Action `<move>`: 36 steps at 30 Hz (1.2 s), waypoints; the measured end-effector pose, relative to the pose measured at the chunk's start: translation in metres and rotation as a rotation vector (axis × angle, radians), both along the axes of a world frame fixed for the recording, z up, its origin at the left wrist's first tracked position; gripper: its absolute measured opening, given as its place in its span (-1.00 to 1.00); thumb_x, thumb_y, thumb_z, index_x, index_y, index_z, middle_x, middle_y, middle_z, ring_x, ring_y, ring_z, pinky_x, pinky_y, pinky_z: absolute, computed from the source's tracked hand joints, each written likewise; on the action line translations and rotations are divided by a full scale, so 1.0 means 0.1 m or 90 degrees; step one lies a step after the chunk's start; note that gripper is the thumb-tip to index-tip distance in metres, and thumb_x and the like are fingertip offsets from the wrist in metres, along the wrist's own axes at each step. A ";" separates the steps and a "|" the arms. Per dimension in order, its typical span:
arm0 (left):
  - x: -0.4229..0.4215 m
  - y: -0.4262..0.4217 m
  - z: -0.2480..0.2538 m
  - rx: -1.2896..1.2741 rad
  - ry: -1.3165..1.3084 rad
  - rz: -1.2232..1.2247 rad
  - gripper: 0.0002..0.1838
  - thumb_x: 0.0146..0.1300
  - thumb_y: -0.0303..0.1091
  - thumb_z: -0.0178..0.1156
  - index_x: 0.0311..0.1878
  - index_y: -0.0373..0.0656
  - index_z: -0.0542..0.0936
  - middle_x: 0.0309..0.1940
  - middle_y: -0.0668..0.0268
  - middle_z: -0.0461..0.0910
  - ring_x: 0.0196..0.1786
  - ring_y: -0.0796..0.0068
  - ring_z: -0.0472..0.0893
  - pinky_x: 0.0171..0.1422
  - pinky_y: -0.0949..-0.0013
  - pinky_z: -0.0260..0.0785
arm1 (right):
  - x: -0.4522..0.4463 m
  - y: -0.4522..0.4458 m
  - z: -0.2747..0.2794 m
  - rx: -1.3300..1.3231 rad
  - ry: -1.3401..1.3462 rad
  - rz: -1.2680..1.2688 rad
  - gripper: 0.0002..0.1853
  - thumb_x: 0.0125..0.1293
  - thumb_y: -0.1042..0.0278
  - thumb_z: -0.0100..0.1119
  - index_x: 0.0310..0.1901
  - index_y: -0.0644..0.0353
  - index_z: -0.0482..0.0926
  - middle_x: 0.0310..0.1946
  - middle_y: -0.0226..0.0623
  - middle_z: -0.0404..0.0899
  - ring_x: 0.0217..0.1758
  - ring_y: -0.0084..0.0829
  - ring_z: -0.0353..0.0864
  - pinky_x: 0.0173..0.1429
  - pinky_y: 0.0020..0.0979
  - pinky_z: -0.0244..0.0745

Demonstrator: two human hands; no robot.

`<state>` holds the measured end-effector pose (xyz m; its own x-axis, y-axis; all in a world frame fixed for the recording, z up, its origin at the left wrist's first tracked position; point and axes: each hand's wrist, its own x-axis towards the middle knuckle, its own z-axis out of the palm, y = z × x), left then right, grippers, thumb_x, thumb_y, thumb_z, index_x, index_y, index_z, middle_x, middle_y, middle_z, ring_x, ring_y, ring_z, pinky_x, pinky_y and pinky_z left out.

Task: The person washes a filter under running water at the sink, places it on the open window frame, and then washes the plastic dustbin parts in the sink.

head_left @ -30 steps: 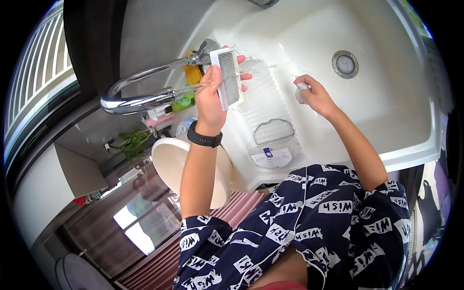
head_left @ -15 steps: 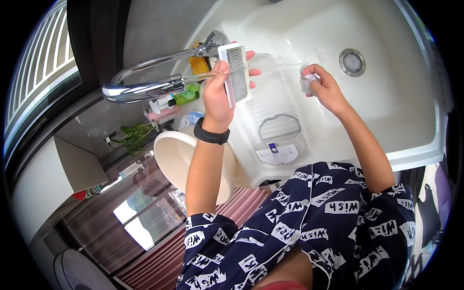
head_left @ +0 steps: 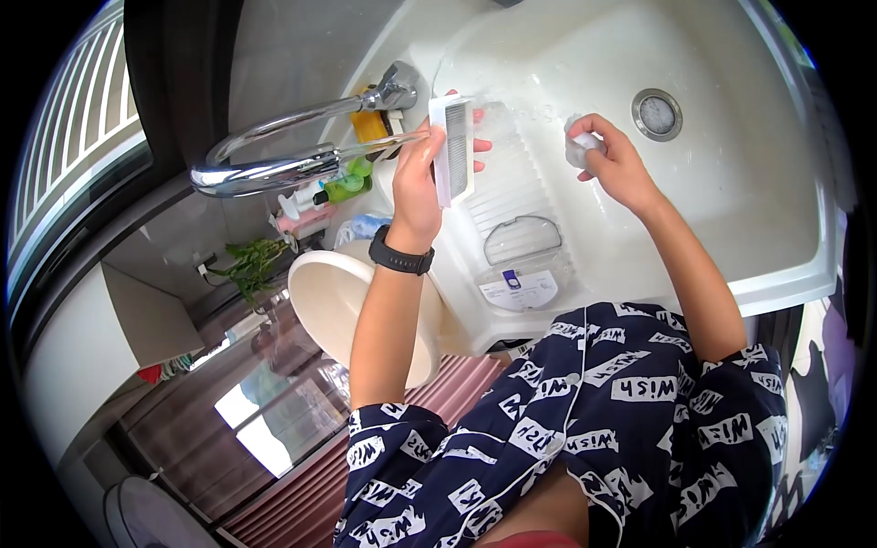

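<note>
My left hand [head_left: 417, 187], with a black watch on its wrist, is closed around a white-framed pleated filter [head_left: 459, 151]. The thumb presses its near side while the other fingertips show past its far edge. Water from the chrome faucet [head_left: 265, 178] runs onto the thumb and filter. Over the white sink [head_left: 722, 228], my right hand [head_left: 617, 164] pinches a crumpled white wad [head_left: 576, 144]; whether it is tissue or cloth I cannot tell. On the ribbed ledge below the filter lies a clear plastic container [head_left: 521, 290] with a white label and a blue tab.
A round metal drain [head_left: 657, 115] sits in the basin. Left of the sink stands a cream bucket [head_left: 309, 297]. A green bottle [head_left: 347, 185] and a yellow item [head_left: 369, 126] are near the faucet, with a leafy plant [head_left: 251, 265] beyond.
The filter has shifted slightly down and right in view and turned more edge-on under the water. My right hand keeps its pinch on the white wad, almost unmoved.
</note>
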<state>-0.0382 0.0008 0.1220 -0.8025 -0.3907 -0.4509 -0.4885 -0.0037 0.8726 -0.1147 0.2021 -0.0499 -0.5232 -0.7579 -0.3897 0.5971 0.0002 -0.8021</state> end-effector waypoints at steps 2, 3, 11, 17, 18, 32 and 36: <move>0.03 -0.02 -0.02 0.019 0.009 0.003 -0.39 0.51 -0.14 -0.13 0.49 -0.32 0.28 0.16 0.01 0.59 0.02 0.25 0.68 -0.03 0.34 0.55 | 0.00 -0.01 0.05 -0.002 -0.001 0.000 -0.63 0.25 0.63 -0.17 0.04 0.11 0.47 0.09 -0.36 0.46 0.10 -0.44 0.50 0.01 -0.34 0.64; 0.03 -0.03 -0.03 0.029 0.013 0.003 -0.39 0.51 -0.14 -0.11 0.49 -0.32 0.28 0.16 0.02 0.59 0.02 0.27 0.67 -0.03 0.35 0.55 | 0.01 -0.01 0.06 -0.008 0.000 -0.004 -0.61 0.24 0.65 -0.19 0.05 0.12 0.47 0.11 -0.35 0.45 0.12 -0.43 0.49 0.02 -0.33 0.65; 0.00 -0.02 -0.25 -0.215 0.061 -0.082 -0.23 0.20 -0.45 0.42 0.45 -0.40 0.32 0.13 0.16 0.56 0.03 0.42 0.64 0.08 0.40 0.53 | 0.01 -0.01 0.07 -0.025 0.035 -0.012 -0.50 0.21 0.77 -0.29 0.11 0.13 0.46 0.17 -0.27 0.41 0.18 -0.34 0.46 0.10 -0.28 0.67; 0.08 -0.01 -0.12 -0.400 -0.021 -0.125 -0.25 0.09 -0.41 0.54 0.31 -0.45 0.43 0.14 0.10 0.55 -0.02 0.44 0.67 0.04 0.44 0.55 | -0.01 0.02 0.07 -0.013 0.046 -0.001 -0.50 0.20 0.76 -0.26 0.11 0.14 0.47 0.17 -0.26 0.43 0.17 -0.34 0.47 0.10 -0.28 0.67; 0.09 0.00 -0.08 -0.425 -0.043 -0.133 -0.26 0.09 -0.42 0.55 0.30 -0.47 0.42 0.18 0.07 0.55 -0.04 0.46 0.68 0.03 0.45 0.55 | -0.02 0.02 0.08 -0.010 0.045 0.006 -0.50 0.20 0.76 -0.26 0.11 0.14 0.47 0.17 -0.26 0.43 0.17 -0.34 0.47 0.10 -0.28 0.67; 0.12 0.05 0.01 -0.518 -0.037 -0.149 -0.36 0.07 -0.33 0.55 0.18 -0.44 0.56 0.19 0.06 0.51 0.02 0.42 0.65 0.05 0.40 0.55 | 0.05 -0.45 0.71 -0.185 -0.137 -0.094 -0.49 0.34 0.65 -0.04 0.34 0.18 0.39 0.21 -0.17 0.50 0.17 -0.36 0.57 0.18 -0.31 0.60; 0.07 0.01 -0.02 -0.599 -0.050 -0.151 -0.43 0.05 -0.34 0.52 0.11 -0.43 0.61 0.13 0.02 0.58 0.05 0.30 0.65 0.11 0.33 0.53 | 0.16 -0.73 0.89 -0.082 0.100 -0.193 -0.57 0.41 0.51 0.16 0.29 0.21 0.44 -0.04 -0.14 0.68 0.07 -0.25 0.65 0.13 -0.31 0.58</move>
